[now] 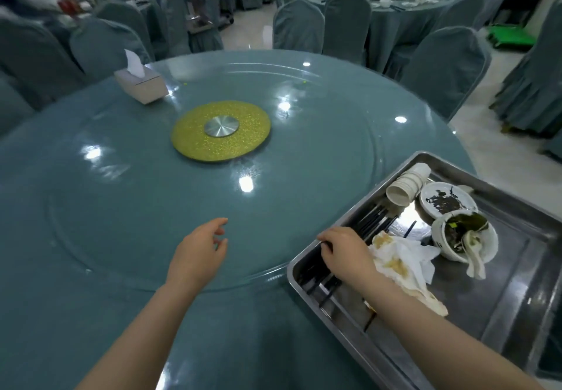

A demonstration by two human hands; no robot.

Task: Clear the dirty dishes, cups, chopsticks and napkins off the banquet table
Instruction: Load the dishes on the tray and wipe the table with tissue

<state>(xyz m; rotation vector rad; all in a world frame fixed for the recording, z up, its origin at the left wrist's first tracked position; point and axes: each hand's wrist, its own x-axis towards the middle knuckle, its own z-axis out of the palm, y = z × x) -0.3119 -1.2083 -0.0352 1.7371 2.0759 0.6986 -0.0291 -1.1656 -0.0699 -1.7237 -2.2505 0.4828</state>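
The left hand (pixel 199 248) hovers over the glass worktop (pixel 121 207), grip loose and apart; the right hand (pixel 345 251) curls its grip round black chopsticks (pixel 372 220) inside the steel tray (pixel 304 263). Farther in lie stained napkins (pixel 404 263), a bowl (pixel 463 239) of scraps, a dirty plate (pixel 447 201) and stacked cups (pixel 407 185).

Two bare forearms enter from 6 o'clock. The left hand (pixel 199 248) and right hand (pixel 345 251) are ungloved. No sleeves reach the wrists.
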